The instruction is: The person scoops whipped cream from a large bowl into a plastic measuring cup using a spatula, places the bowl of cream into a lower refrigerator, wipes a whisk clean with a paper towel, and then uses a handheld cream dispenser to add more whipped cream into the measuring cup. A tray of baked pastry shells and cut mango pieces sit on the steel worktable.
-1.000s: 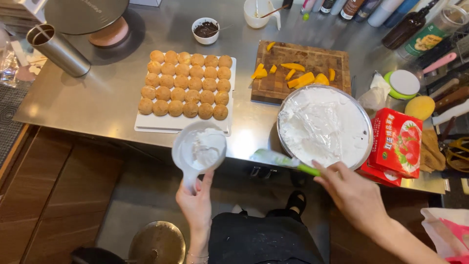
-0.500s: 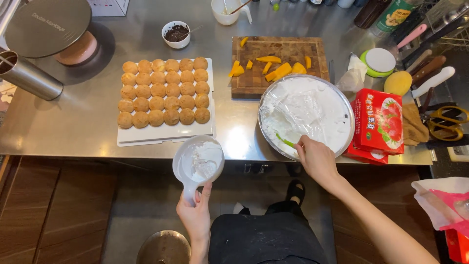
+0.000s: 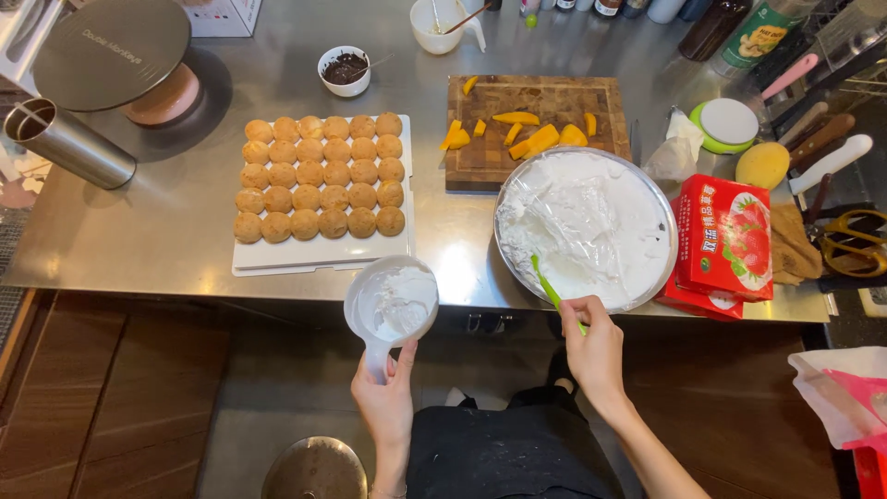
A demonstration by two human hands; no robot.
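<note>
My left hand (image 3: 385, 393) grips the handle of a small white cup (image 3: 392, 302) with whipped cream in it, held just off the counter's near edge. My right hand (image 3: 591, 351) holds a green spatula (image 3: 552, 290) whose tip dips into the near side of a large metal bowl (image 3: 586, 227) of white cream. A white tray (image 3: 319, 251) carries several rows of round golden puffs (image 3: 319, 176), left of the bowl and behind the cup.
A wooden cutting board (image 3: 531, 115) with yellow fruit pieces lies behind the bowl. A red carton (image 3: 723, 242) sits right of it. A small bowl of dark sauce (image 3: 344, 69), a metal cylinder (image 3: 65, 143), a round turntable (image 3: 111, 51) and utensils (image 3: 822, 157) stand around the steel counter (image 3: 148, 231).
My right hand drew back toward the counter's edge while the spatula stays in the bowl. The cup in my left hand stays level in front of the tray.
</note>
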